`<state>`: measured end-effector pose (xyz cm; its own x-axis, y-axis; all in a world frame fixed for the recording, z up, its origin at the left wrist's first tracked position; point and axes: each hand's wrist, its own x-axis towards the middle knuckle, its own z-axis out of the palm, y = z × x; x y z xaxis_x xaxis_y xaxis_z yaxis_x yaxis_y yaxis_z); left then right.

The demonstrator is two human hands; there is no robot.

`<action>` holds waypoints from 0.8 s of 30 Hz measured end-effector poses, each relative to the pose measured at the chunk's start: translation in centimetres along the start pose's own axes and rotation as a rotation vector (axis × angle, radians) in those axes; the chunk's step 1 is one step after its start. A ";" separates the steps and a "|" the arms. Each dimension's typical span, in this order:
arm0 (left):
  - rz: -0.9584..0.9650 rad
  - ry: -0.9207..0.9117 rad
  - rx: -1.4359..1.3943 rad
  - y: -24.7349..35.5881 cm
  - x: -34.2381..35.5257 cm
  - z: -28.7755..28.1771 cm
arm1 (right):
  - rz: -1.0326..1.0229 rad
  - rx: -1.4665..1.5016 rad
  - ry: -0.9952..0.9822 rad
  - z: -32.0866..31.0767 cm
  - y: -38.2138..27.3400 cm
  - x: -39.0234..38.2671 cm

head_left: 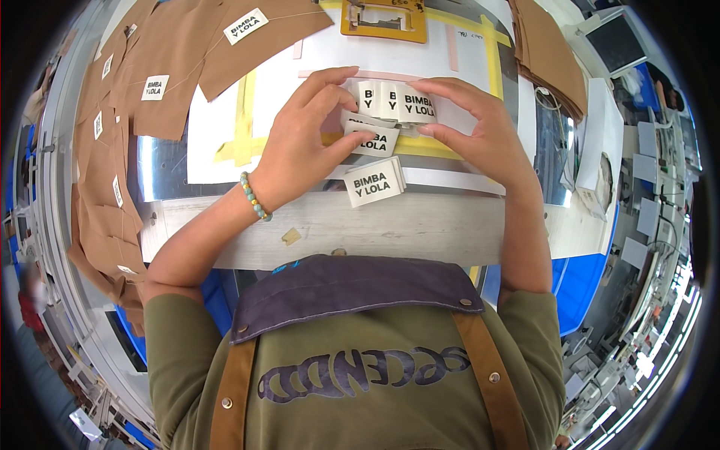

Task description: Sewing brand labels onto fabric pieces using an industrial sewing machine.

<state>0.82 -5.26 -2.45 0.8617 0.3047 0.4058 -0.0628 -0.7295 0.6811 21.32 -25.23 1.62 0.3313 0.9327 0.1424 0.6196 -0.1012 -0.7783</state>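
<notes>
Several white fabric labels with black print fan out in a row (409, 103) on the taped white work surface. My right hand (480, 135) has thumb and forefinger closed on the right end of this row. My left hand (300, 146), with a beaded bracelet at its wrist, pinches white labels (379, 144) just left of and below the row. A small stack of similar labels (372, 182) lies loose nearer me, below both hands.
Brown cut pieces with white labels (169, 45) cover the left side. A yellow template (382, 34) lies at the back, beside more brown pieces (547, 52). A white box (592, 172) stands right. Blue bins (581, 285) sit below the wooden edge (330, 232).
</notes>
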 end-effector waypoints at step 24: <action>0.000 -0.135 -0.285 0.4 3.2 -3.1 | -0.174 -0.262 0.052 1.1 -1.7 0.2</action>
<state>1.99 -2.67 1.05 0.9197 0.2065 0.3339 -0.1848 -0.5226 0.8323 19.58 -24.55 2.27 0.2354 0.9258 0.2959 0.8302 -0.0332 -0.5565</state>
